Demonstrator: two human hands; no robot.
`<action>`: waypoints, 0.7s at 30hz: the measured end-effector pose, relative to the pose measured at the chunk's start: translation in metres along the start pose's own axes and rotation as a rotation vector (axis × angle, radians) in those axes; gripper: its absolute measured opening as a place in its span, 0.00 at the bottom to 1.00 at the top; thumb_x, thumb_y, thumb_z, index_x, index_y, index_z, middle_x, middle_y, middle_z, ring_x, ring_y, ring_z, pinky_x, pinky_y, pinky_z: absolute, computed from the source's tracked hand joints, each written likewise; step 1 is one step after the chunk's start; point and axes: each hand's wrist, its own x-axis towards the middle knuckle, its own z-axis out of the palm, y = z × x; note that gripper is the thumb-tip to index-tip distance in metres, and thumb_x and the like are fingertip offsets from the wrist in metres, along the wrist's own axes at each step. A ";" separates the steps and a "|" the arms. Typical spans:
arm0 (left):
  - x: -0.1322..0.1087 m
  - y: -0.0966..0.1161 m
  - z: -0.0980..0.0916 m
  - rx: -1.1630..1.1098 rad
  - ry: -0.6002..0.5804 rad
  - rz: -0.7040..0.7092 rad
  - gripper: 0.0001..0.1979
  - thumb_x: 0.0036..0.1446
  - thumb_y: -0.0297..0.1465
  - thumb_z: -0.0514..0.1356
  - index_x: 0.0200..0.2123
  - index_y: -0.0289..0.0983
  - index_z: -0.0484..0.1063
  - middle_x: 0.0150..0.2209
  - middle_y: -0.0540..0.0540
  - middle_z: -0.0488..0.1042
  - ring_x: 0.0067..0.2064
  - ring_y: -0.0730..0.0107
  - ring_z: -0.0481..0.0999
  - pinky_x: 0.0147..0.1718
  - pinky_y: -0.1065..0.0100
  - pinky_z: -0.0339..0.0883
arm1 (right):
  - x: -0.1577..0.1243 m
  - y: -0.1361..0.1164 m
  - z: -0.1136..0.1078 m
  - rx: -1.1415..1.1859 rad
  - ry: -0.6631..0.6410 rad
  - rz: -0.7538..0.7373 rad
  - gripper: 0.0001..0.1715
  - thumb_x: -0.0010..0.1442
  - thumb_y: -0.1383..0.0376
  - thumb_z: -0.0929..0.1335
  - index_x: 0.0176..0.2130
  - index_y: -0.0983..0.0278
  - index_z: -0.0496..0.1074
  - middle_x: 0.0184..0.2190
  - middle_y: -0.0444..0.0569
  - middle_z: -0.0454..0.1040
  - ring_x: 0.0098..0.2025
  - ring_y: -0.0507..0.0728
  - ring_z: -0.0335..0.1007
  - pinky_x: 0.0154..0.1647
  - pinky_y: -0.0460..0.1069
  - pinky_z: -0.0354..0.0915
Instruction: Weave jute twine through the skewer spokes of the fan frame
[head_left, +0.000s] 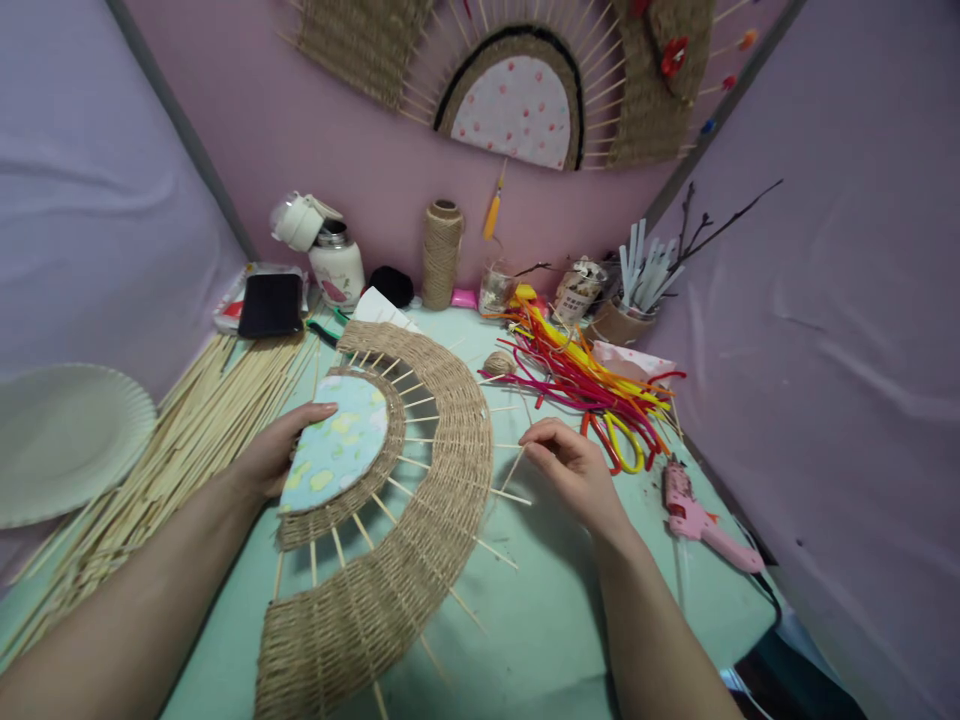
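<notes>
My left hand (281, 445) grips a half-round woven fan (457, 430) by its flat inner edge, the thumb lying on the pale blue patterned centre (341, 440). Thin sticks radiate from that centre through a wide band of woven twine, and their bare ends poke out past the outer edge. Beside the right-hand stick ends, my right hand (566, 460) pinches a strand of twine (513, 468) between thumb and fingertips. The strand runs to the fan's outer rim. A small ball of twine (499, 364) lies on the table just behind.
Loose sticks (187, 440) and a white paper plate (67, 440) are at left. Coloured pipe cleaners (585, 360) and a pink glue gun (701, 515) lie at right. Along the back stand a flask (337, 270), a twine spool (442, 255) and a pot of glue sticks (626, 315).
</notes>
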 end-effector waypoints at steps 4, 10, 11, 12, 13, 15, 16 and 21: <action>-0.001 0.001 -0.003 -0.008 -0.037 -0.038 0.25 0.59 0.24 0.51 0.59 0.21 0.61 0.25 0.38 0.80 0.25 0.54 0.80 0.21 0.63 0.74 | -0.001 -0.001 -0.004 0.111 -0.098 0.110 0.11 0.58 0.56 0.69 0.34 0.62 0.73 0.30 0.47 0.72 0.32 0.54 0.67 0.33 0.49 0.64; -0.002 -0.002 -0.005 -0.066 -0.058 -0.051 0.25 0.58 0.25 0.53 0.58 0.20 0.61 0.24 0.40 0.80 0.24 0.55 0.80 0.22 0.64 0.74 | -0.002 0.000 -0.001 0.241 -0.235 0.068 0.24 0.58 0.46 0.65 0.38 0.63 0.74 0.36 0.51 0.74 0.37 0.57 0.70 0.39 0.51 0.66; -0.002 -0.003 -0.004 -0.084 -0.057 -0.055 0.25 0.58 0.24 0.52 0.59 0.21 0.61 0.23 0.41 0.80 0.23 0.56 0.80 0.22 0.64 0.74 | -0.003 0.002 0.000 0.272 -0.245 0.059 0.26 0.58 0.45 0.65 0.40 0.63 0.74 0.38 0.52 0.74 0.40 0.58 0.70 0.41 0.52 0.66; -0.003 -0.004 -0.003 -0.102 -0.066 -0.062 0.25 0.58 0.24 0.52 0.59 0.22 0.62 0.23 0.41 0.80 0.23 0.57 0.80 0.22 0.65 0.74 | -0.003 0.005 0.002 0.307 -0.249 0.056 0.28 0.58 0.44 0.64 0.42 0.63 0.74 0.40 0.53 0.74 0.42 0.59 0.70 0.42 0.53 0.67; -0.004 -0.005 -0.002 -0.118 -0.081 -0.075 0.24 0.59 0.24 0.51 0.59 0.23 0.62 0.23 0.41 0.80 0.23 0.58 0.80 0.22 0.65 0.74 | -0.004 0.008 0.004 0.345 -0.246 0.056 0.30 0.58 0.43 0.63 0.43 0.63 0.74 0.42 0.55 0.74 0.44 0.60 0.70 0.42 0.53 0.67; -0.006 -0.007 0.001 -0.139 -0.122 -0.109 0.24 0.60 0.25 0.51 0.58 0.23 0.62 0.24 0.40 0.80 0.23 0.58 0.80 0.23 0.65 0.75 | -0.004 0.014 0.008 0.420 -0.230 0.049 0.33 0.59 0.41 0.60 0.45 0.64 0.74 0.45 0.57 0.73 0.46 0.61 0.70 0.43 0.55 0.67; -0.006 -0.007 0.002 -0.147 -0.145 -0.123 0.23 0.60 0.25 0.50 0.58 0.22 0.62 0.24 0.39 0.80 0.23 0.57 0.80 0.24 0.64 0.75 | -0.004 0.015 0.011 0.446 -0.222 0.040 0.34 0.59 0.40 0.60 0.45 0.64 0.74 0.45 0.58 0.73 0.47 0.61 0.69 0.43 0.55 0.68; -0.007 -0.006 -0.004 -0.224 -0.268 -0.106 0.23 0.61 0.27 0.48 0.57 0.23 0.64 0.24 0.38 0.80 0.25 0.55 0.81 0.26 0.62 0.76 | 0.007 0.004 0.026 0.254 -0.174 0.075 0.18 0.57 0.54 0.68 0.42 0.63 0.74 0.42 0.53 0.75 0.42 0.58 0.71 0.41 0.52 0.67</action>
